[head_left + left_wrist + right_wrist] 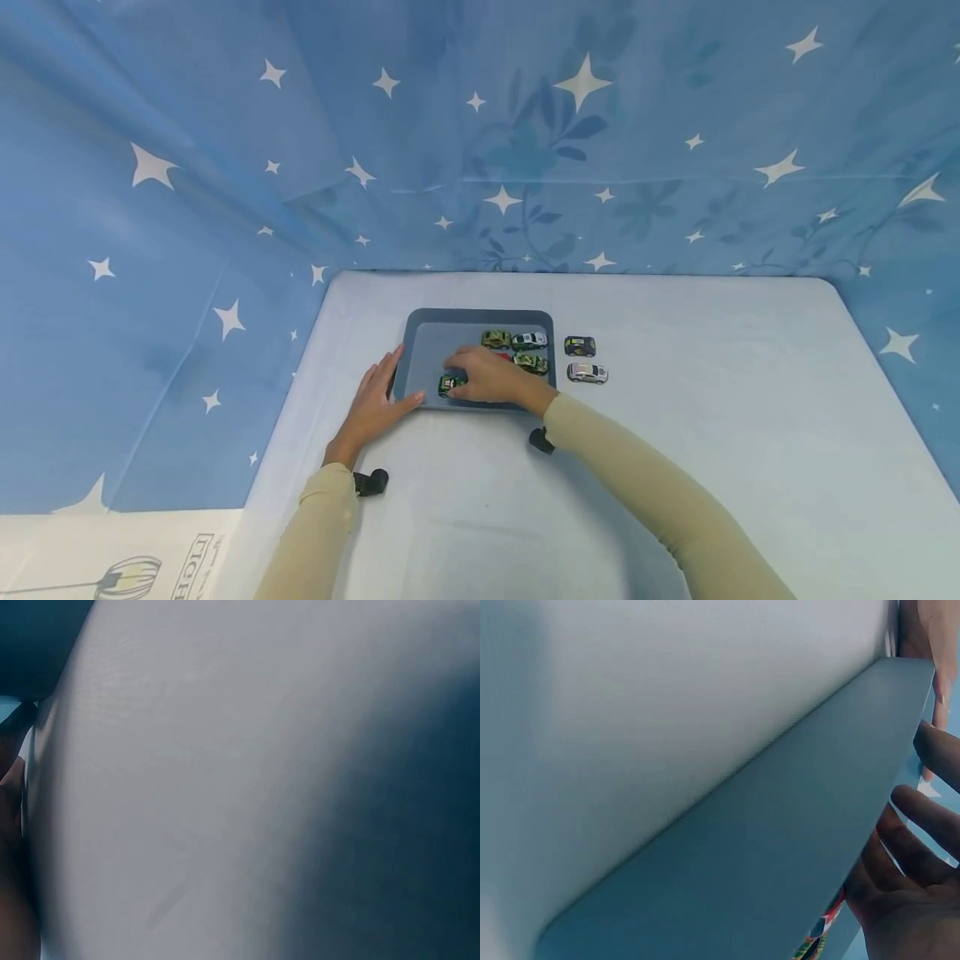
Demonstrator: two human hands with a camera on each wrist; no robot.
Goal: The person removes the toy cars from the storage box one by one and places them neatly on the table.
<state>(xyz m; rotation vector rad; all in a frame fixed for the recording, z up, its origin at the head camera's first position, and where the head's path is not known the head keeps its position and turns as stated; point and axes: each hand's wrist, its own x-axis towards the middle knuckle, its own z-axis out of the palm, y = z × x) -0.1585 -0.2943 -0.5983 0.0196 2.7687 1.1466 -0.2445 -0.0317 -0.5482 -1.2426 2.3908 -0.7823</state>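
Note:
A grey-blue tray (427,333) lies on the pale table and holds several toy cars. My right hand (480,377) reaches over its front part, and its fingertips hold a green toy car (448,384) near the front left corner. Behind the hand stand an olive car (496,338), a white car (529,340) and a camouflage car (532,362); something red (504,357) is mostly hidden. My left hand (378,392) lies flat with straight fingers on the tray's left front edge. In the right wrist view the tray's rim (780,847) and my right hand's fingers (915,817) fill the frame.
Two more toy cars stand on the table just right of the tray, a dark one (580,346) and a silver one (587,372). A blue star-patterned cloth (525,150) walls in the table at the back and sides. The left wrist view shows only the blurred pale table (225,787).

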